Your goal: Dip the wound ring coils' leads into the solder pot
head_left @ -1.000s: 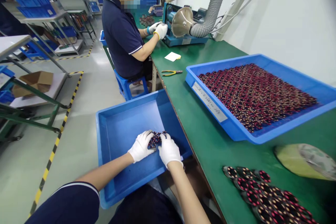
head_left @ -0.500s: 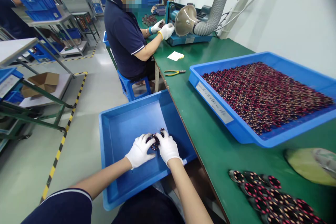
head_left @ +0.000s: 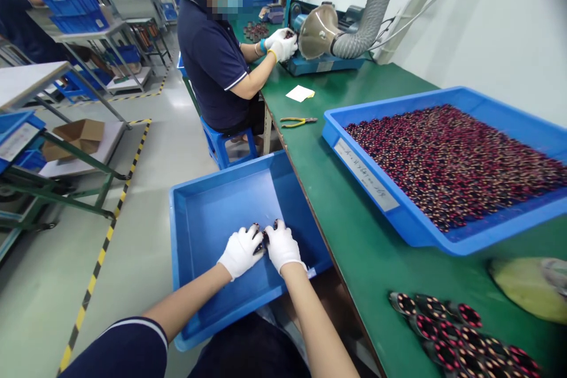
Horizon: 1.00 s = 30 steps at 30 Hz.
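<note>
My left hand (head_left: 242, 253), in a white glove, curls over small dark ring-shaped parts (head_left: 260, 247) with copper-coloured dots. Beside it my right hand (head_left: 282, 246), gloved too, has its fingers bent around more of these dark parts, which peek out at the fingertips. Both hands are close together above the blue tray (head_left: 204, 201), low at the table's edge. Most of what they grip is hidden by the gloves, so how many parts there are cannot be told.
A second blue tray (head_left: 425, 242), full of red-and-copper ring parts, stands on the green table (head_left: 345, 212). Loose rows of rings (head_left: 460, 336) lie near right, by a yellowish round object (head_left: 525, 289). Pliers (head_left: 299, 122) lie farther back. A co-worker (head_left: 212, 65) sits at a machine (head_left: 328, 65).
My left hand has turned over its ring parts and now covers more of them. The co-worker's gloved hands have come together near the machine. The view has shifted slightly.
</note>
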Motion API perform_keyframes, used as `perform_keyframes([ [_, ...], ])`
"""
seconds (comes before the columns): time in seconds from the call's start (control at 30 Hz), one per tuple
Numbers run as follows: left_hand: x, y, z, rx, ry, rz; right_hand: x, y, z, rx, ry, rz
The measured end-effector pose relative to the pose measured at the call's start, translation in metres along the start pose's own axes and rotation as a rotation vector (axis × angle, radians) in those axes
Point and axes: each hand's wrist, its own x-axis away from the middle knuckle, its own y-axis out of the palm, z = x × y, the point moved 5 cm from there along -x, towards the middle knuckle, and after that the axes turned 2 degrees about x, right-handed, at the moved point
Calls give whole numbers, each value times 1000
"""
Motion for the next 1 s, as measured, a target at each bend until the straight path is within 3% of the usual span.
perform_keyframes([
  [0.2,-4,4,-9,51,11,-12,-3,-4,0,-73,-2,-34],
  [0.33,-9,-4,-10,120,96,92,3,-15,2,-188,16,-6],
  [0.47,-12,-43,-18,227,138,360,31,-47,5,-356,35,133],
  [0.57,-17,-88,-7,313,198,522,81,-81,9,-471,33,282],
  [0.63,-26,-115,22,357,305,532,126,-103,17,-536,19,388],
  [0.7,-38,-134,68,373,473,456,174,-122,33,-638,46,573],
  [0.73,-45,-140,95,363,574,400,194,-124,44,-633,115,587],
  [0.87,-63,-131,196,226,953,128,245,-107,87,-446,447,447],
  [1.0,-62,-112,254,142,1196,-3,263,-89,113,-317,602,380],
])
